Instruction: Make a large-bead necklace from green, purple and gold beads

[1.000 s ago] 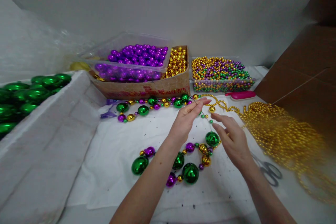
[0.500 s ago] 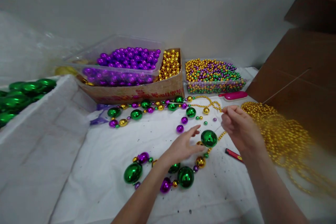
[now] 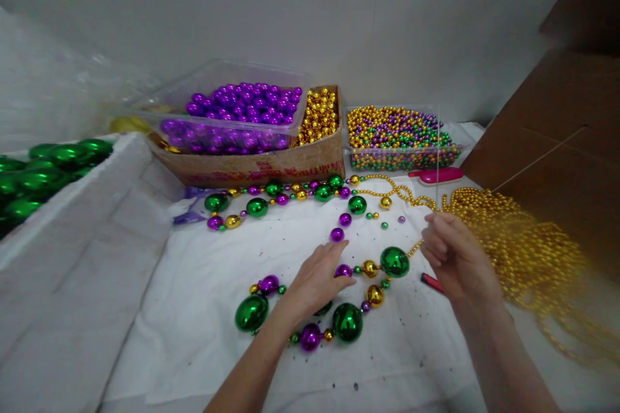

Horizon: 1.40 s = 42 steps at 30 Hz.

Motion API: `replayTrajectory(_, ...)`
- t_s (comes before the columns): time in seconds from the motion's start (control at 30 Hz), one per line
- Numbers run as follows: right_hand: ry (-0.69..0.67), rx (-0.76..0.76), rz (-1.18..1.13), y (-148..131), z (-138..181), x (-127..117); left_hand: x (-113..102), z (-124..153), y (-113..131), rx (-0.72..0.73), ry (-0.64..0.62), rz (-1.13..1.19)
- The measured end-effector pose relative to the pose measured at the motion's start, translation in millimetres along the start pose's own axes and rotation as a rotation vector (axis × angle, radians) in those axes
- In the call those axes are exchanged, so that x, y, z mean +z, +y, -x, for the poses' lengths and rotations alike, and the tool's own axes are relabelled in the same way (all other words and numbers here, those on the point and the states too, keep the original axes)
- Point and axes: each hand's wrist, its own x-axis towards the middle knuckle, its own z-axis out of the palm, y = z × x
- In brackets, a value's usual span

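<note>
My right hand [image 3: 453, 255] is closed in a pinch on a thin stiff wire or needle [image 3: 438, 155] that stands nearly upright above its fingers. My left hand [image 3: 317, 277] lies low on the white cloth [image 3: 203, 310], fingers stretched toward a small purple bead [image 3: 344, 270] of the bead strand [image 3: 349, 322] of green, purple and gold balls. A large green ball [image 3: 394, 261] sits between the two hands. Loose beads [image 3: 357, 205] lie just beyond.
At the back stand a clear tub of purple balls [image 3: 242, 106], a cardboard box of gold balls [image 3: 320, 116], and a tub of mixed small beads [image 3: 400, 135]. Gold bead chains [image 3: 523, 251] pile at right, green balls [image 3: 48, 164] at left. A pink tool [image 3: 438, 175] and a red object [image 3: 430, 282] lie near.
My left hand dropped from the wire down to the strand on the cloth. My right hand took the wire and turned it upright. Loose beads now lie on the cloth.
</note>
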Motion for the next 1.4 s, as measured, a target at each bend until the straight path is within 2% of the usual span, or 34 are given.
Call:
replayTrajectory(0.07, -0.023, 0.049, -0.025, 13.0, 5.4, 4.7, 13.7, -7.8, 22.2, 0.121, 0.023, -0.018)
replayTrajectory(0.17, -0.059, 0.097, -0.052, 21.7, 11.8, 6.9, 41.8, -22.6, 47.5, 0.324, -0.051, 0.016)
replayTrajectory(0.23, -0.064, 0.077, -0.047, 19.7, 13.7, 1.5, 56.3, -29.1, 52.1, 0.347, -0.100, 0.002)
replayTrajectory(0.3, -0.032, 0.019, -0.023, 13.9, 14.4, -8.7, 63.0, -31.4, 49.0, 0.310, -0.109, -0.051)
replayTrajectory(0.5, 0.165, -0.176, -0.067, -5.4, 17.1, -34.6, 54.9, -28.6, 31.1, 0.206, -0.076, -0.328)
replayTrajectory(0.6, 0.148, -0.205, -0.096, -13.3, 16.9, -36.8, 53.3, -27.5, 23.4, 0.171, -0.076, -0.405)
replayTrajectory(0.73, 0.119, -0.159, -0.074, -17.8, 15.9, -37.6, 51.9, -27.5, 16.9, 0.151, -0.085, -0.435)
replayTrajectory(0.8, 0.149, -0.156, -0.059, -17.5, 16.8, -40.6, 45.6, -31.7, 15.8, 0.160, -0.136, -0.425)
replayTrajectory(0.87, 0.198, -0.169, -0.021, -16.4, 19.0, -45.8, 34.8, -42.4, 15.8, 0.192, -0.240, -0.377)
replayTrajectory(0.97, 0.255, -0.136, 0.077, -11.5, 24.1, -54.9, 18.9, -72.5, 18.8, 0.255, -0.375, -0.310)
replayTrajectory(1.0, 0.260, -0.108, 0.096, -8.5, 26.0, -57.5, 16.6, -85.2, 20.6, 0.255, -0.357, -0.323)
replayTrajectory(1.07, 0.256, -0.045, 0.102, -0.3, 29.6, -61.2, 18.7, -110.7, 24.7, 0.210, -0.230, -0.407)
replayTrajectory(1.17, 0.238, 0.020, 0.084, 13.9, 33.2, -64.1, 34.6, -140.2, 28.0, 0.156, -0.094, -0.511)
replayTrajectory(1.3, 0.223, 0.058, 0.079, 24.7, 34.1, -68.6, 55.2, -154.9, 21.7, 0.139, -0.048, -0.602)
replayTrajectory(1.4, 0.234, 0.057, 0.077, 25.9, 32.7, -72.3, 59.3, -154.1, 13.6, 0.136, -0.043, -0.631)
